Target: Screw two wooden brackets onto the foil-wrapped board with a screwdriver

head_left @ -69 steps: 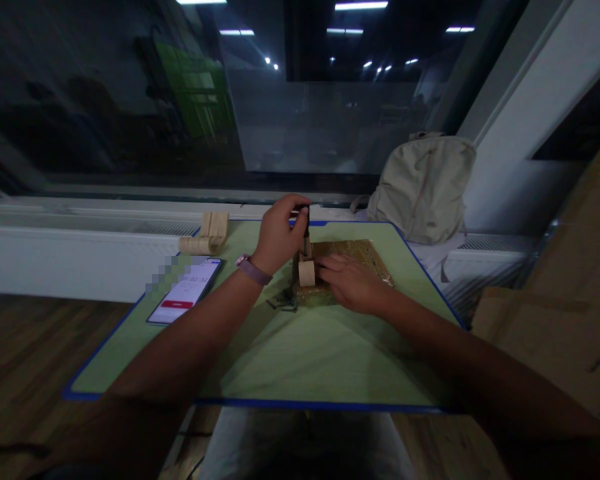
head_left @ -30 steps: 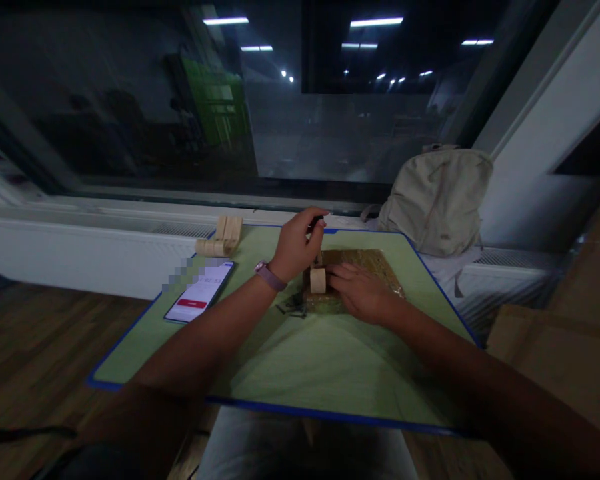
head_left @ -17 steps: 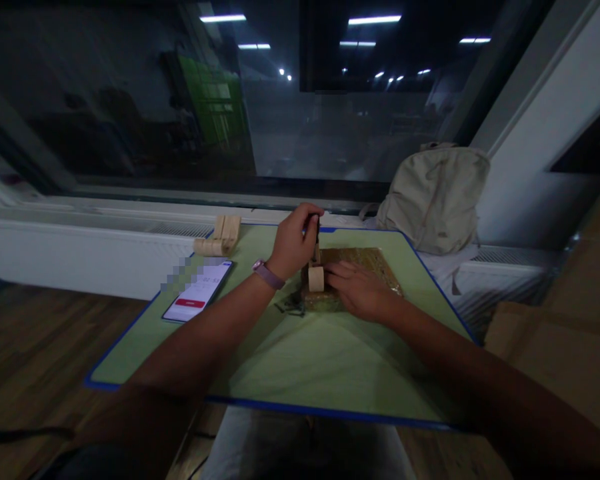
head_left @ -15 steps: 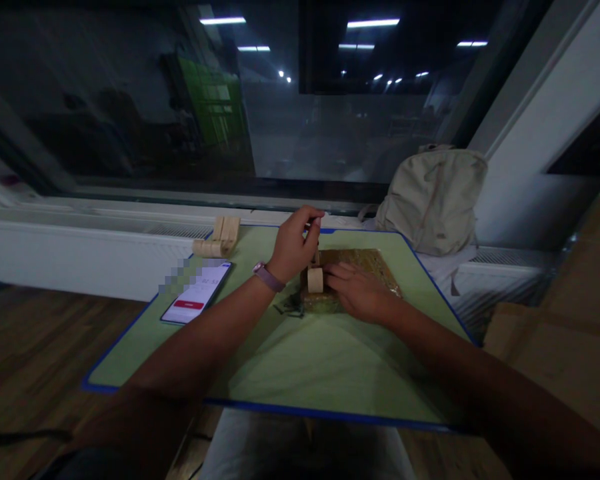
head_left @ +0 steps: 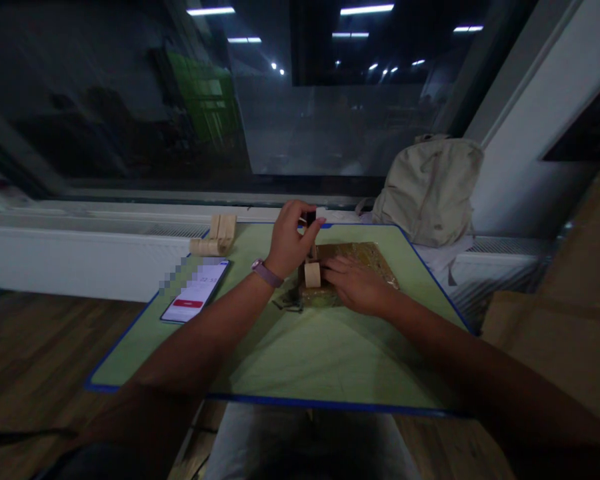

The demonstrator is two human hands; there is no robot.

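Note:
My left hand (head_left: pixel 291 238) is closed round the top of a small dark upright tool (head_left: pixel 311 230), which stands over a round wooden wheel (head_left: pixel 312 274). That wheel sits at the left edge of a brown wooden board (head_left: pixel 363 257) on the green mat (head_left: pixel 305 353). My right hand (head_left: pixel 356 285) lies on the board just right of the wheel, its fingers stretched toward it and touching the wooden piece. Small dark bits (head_left: pixel 287 303) lie on the mat beside the board.
A phone (head_left: pixel 196 299) with a lit screen lies on the mat's left. Wooden parts (head_left: pixel 214 236) rest at the mat's far left corner. A beige backpack (head_left: pixel 427 188) leans by the window at the right. A cardboard box (head_left: pixel 555 333) stands at the far right.
My left hand's fingers have shifted round the top of the tool, as in a twist, while it stays above the wheel. My right hand has stayed on the board.

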